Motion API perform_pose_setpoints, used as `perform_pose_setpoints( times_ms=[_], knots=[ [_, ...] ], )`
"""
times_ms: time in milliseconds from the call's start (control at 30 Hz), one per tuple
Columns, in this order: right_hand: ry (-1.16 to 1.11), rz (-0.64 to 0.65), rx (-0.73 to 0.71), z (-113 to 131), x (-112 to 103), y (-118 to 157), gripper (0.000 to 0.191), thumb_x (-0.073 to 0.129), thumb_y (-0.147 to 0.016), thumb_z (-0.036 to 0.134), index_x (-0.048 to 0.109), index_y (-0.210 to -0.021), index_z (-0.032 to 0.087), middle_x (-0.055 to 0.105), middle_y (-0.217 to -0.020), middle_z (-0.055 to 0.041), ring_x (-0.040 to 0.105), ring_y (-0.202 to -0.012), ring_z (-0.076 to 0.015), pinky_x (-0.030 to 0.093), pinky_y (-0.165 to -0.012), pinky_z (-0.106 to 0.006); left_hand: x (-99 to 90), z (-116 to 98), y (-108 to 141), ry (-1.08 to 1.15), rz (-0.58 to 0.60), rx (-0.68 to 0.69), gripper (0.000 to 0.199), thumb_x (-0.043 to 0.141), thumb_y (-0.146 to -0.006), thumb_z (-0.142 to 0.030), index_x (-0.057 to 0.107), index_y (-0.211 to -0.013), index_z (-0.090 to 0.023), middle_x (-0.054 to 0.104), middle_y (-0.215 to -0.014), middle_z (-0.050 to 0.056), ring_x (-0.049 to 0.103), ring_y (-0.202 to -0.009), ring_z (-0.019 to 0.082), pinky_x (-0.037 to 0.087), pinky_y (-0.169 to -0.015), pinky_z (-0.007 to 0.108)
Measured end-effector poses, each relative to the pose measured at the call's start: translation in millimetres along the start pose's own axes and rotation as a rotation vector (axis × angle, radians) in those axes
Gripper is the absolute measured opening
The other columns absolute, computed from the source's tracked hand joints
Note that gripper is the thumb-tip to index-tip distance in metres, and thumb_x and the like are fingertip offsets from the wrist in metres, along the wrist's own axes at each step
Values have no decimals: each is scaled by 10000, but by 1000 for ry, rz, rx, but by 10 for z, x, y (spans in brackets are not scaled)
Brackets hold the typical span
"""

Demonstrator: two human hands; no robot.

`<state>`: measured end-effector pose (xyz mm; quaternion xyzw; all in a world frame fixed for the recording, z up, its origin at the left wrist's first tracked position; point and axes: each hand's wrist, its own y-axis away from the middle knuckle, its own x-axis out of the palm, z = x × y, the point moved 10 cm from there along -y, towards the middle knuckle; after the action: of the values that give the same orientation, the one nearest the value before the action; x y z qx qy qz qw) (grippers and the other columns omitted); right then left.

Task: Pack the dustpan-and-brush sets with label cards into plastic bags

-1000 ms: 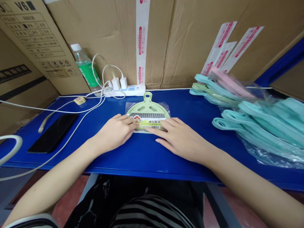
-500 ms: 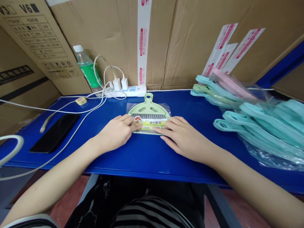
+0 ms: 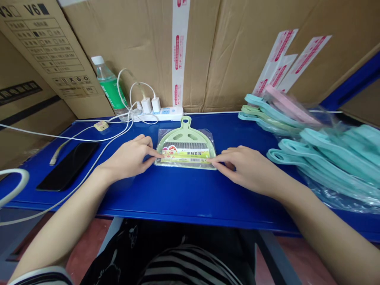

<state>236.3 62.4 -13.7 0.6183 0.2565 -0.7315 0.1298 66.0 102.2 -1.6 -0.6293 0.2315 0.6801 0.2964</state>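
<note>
A light green dustpan and brush set (image 3: pixel 185 137) in a clear bag lies flat on the blue table (image 3: pixel 178 198), its handle pointing away from me. Across its lower part runs a yellow and white label (image 3: pixel 185 155). My left hand (image 3: pixel 130 156) touches the label's left end with its index fingertip, the other fingers curled. On the right side, my right hand (image 3: pixel 245 168) rests its index fingertip at the label's right end, thumb apart below. Neither hand is wrapped round anything.
Bagged turquoise sets (image 3: pixel 332 162) and a pink one (image 3: pixel 291 105) are piled at the right. To the left lie a black phone (image 3: pixel 68 166) and white cables. A green-labelled bottle (image 3: pixel 111 89) and a power strip (image 3: pixel 168 114) stand before the cardboard (image 3: pixel 142 43).
Both hands have moved outward, left and right, from the middle of the label to its two ends. More of the label and bag shows. The set has stayed in place.
</note>
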Motion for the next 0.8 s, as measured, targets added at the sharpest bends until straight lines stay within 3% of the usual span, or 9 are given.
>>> perform_pose_setpoints(
  times_ms=[133,267,467,800],
  knots=[
    [-62,5,117,-67,7,-14,257,442,-924,258,598,-724,220,645,-658,-3,556,-578,-155,345,-546,-264,60,81,3,143,93,-48,336,427,-928,-340,734,-1051,-280,674,-900,31,617,-826,178,486,-721,271],
    [-98,9,164,-74,51,-37,101,457,-891,241,511,-807,228,574,-583,29,543,-538,-153,325,-516,-247,65,60,-16,176,118,-69,424,329,-967,-440,684,-895,-219,694,-896,34,641,-815,184,471,-702,273],
    [-109,22,235,-122,141,-60,68,412,-860,212,422,-796,236,498,-507,57,478,-456,-142,279,-486,-245,202,26,-50,86,227,-162,193,377,-942,-303,534,-884,-206,663,-777,17,630,-696,195,411,-586,276],
    [-96,24,259,-138,149,-84,97,403,-859,221,402,-763,239,464,-484,62,449,-446,-139,258,-480,-242,238,-9,-41,27,268,-161,220,264,-960,-290,454,-881,-212,600,-716,14,598,-649,192,368,-566,284]
  ],
)
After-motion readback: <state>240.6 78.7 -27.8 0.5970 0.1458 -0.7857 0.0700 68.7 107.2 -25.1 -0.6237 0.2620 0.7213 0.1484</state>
